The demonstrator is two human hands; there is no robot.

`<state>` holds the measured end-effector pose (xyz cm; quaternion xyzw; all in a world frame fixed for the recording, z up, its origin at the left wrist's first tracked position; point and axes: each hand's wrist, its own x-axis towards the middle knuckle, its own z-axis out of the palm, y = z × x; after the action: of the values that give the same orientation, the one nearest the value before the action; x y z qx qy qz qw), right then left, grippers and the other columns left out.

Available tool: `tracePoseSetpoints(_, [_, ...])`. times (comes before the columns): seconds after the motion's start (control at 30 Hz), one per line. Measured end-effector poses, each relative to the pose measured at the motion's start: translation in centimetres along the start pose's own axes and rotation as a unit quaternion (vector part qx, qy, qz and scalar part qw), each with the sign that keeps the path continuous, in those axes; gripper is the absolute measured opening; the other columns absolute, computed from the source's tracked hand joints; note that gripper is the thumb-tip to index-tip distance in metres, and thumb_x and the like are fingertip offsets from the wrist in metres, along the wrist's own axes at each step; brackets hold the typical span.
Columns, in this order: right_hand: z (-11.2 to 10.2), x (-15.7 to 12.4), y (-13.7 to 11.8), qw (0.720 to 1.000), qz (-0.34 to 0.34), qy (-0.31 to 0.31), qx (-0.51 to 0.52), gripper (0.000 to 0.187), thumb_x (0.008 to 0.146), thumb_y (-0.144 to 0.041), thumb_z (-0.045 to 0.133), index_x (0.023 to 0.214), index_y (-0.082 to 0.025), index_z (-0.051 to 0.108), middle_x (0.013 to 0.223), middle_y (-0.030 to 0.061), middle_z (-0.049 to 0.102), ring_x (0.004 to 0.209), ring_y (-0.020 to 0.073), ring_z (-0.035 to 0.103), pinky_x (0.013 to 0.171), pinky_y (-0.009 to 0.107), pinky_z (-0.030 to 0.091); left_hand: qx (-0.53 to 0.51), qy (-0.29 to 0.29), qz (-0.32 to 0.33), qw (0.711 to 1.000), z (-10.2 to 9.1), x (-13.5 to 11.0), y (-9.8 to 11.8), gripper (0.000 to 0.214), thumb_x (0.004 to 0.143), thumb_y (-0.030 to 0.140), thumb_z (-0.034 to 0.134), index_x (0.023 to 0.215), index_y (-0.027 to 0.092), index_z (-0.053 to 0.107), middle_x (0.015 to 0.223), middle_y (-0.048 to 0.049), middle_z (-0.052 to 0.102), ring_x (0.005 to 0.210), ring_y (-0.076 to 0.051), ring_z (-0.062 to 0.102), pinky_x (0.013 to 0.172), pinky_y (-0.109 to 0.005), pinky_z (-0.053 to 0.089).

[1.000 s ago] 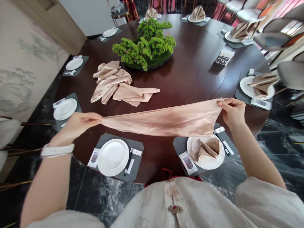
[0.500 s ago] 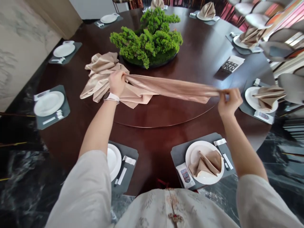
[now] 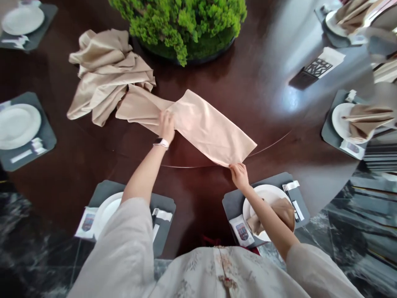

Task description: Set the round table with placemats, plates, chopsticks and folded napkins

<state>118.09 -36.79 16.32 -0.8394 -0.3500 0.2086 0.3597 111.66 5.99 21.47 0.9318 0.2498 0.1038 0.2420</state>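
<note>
A long folded beige satin napkin (image 3: 204, 128) lies flat on the dark wood table, running diagonally. My left hand (image 3: 166, 126) is closed over its upper edge, near a wristband. My right hand (image 3: 239, 176) pinches the napkin's lower corner, just above the table. Its far end overlaps a second, crumpled beige napkin (image 3: 105, 74), which lies in a loose heap up and to the left of my left hand.
A green moss and shrub centrepiece (image 3: 182, 25) stands beyond the napkins. Plates sit on dark grey place mats around the table; one plate (image 3: 266, 194) under my right forearm holds a folded napkin. A turntable edge (image 3: 198, 167) curves beneath the napkin.
The napkin, earlier stretched in the air between my hands, now lies folded flat on the table. Both hands have come down and closer together, and the view has tilted further down.
</note>
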Motion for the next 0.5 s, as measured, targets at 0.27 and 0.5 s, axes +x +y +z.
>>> tracePoseSetpoints(0.27, [4.9,-1.7,-5.7,0.995,0.026,-0.092,-0.008,0.029,0.099,-0.049,0.043,0.111,-0.035,0.066,0.113,0.0067,0.066,0.113,0.031,0.056,0.105,0.047,0.038,-0.181,-0.213,0.143,0.949,7.8,-19.7,11.9,0.019,0.092,0.026,0.058,0.105,0.023,0.072,0.11,-0.0135,0.072,0.11,-0.029,0.065,0.099,-0.046,0.049])
tracePoseSetpoints(0.5, [0.1,-0.5,-1.2,0.986,0.001,0.008,-0.167,0.021,0.086,-0.019,0.056,0.096,-0.022,0.075,0.125,0.0125,0.06,0.121,0.0312,0.05,0.107,0.048,0.034,-0.237,0.014,-0.207,0.949,6.8,-25.7,9.6,0.029,0.095,0.046,0.052,0.088,0.023,0.068,0.086,-0.0079,0.071,0.082,-0.023,0.065,0.079,-0.034,0.049])
